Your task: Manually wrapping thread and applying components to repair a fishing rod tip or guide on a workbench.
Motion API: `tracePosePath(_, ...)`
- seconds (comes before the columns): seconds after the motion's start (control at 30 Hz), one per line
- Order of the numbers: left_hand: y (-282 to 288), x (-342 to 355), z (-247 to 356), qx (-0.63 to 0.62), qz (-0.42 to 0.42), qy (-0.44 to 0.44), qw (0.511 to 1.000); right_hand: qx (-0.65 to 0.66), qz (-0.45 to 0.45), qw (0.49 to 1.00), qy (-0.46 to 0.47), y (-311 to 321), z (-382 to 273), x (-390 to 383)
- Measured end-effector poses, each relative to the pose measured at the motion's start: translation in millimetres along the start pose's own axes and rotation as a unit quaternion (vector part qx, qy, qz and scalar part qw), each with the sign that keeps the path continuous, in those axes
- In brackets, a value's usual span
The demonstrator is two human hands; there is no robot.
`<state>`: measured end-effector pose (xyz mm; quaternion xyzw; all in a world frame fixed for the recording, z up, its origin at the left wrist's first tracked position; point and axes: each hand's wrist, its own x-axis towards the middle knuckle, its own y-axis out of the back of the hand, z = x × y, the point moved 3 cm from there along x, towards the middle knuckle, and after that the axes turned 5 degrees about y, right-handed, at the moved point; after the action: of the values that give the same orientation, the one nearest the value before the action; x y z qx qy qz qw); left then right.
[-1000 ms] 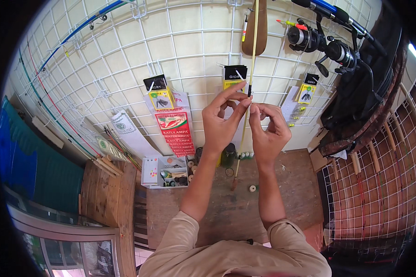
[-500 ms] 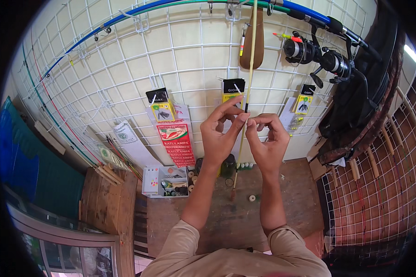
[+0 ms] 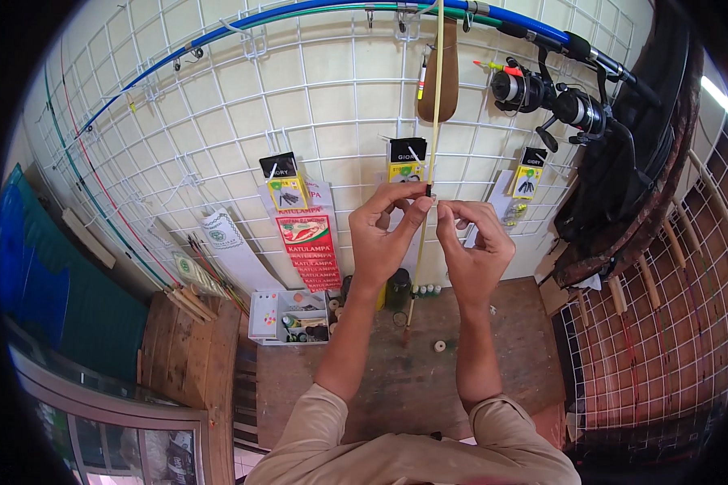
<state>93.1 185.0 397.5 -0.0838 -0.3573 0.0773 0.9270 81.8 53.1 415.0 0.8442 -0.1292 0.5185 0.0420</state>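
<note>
A thin pale-yellow rod [image 3: 437,97] stands upright in front of me, with a short black band [image 3: 429,189] at my fingertips. My left hand [image 3: 384,238] pinches the rod at this band, index finger on it and thumb just below. Just right of it, my right hand [image 3: 473,250] has thumb and index finger pressed together, the other fingers curled; whatever is between them is too small to make out. The rod's lower end reaches down over the wooden table [image 3: 356,384].
Behind is a white wire grid [image 3: 323,89] with fishing rods, reels [image 3: 578,113] and hanging packets [image 3: 307,250]. A compartment box [image 3: 264,314], jars [image 3: 398,287] and spools [image 3: 439,346] stand on the table. A black bag [image 3: 615,186] hangs at right, a wooden bench [image 3: 190,364] is at left.
My left index finger has lowered onto the black band. My right fingertips have shifted slightly right, away from the rod. The surrounding view has shifted down since a second ago.
</note>
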Motion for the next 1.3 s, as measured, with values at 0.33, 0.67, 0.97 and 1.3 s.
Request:
tracePosePath(0.33,-1,-5,2,-0.018,-0.011,0.001,1.0,0.127,0.009,0.983,-0.131,2,13,-18)
tracePosePath(0.67,-1,-3,5,-0.007,-0.007,0.009,1.0,0.019,-0.036,0.998,0.04,1,3,-10)
tracePosePath(0.97,-4,-3,4,-0.011,-0.024,-0.014,1.0,-0.075,-0.032,0.987,0.14,4,-10,-3)
tracePosePath(1.3,-4,-2,7,-0.014,-0.035,-0.025,0.999,-0.131,-0.083,0.975,0.16,8,-20,1)
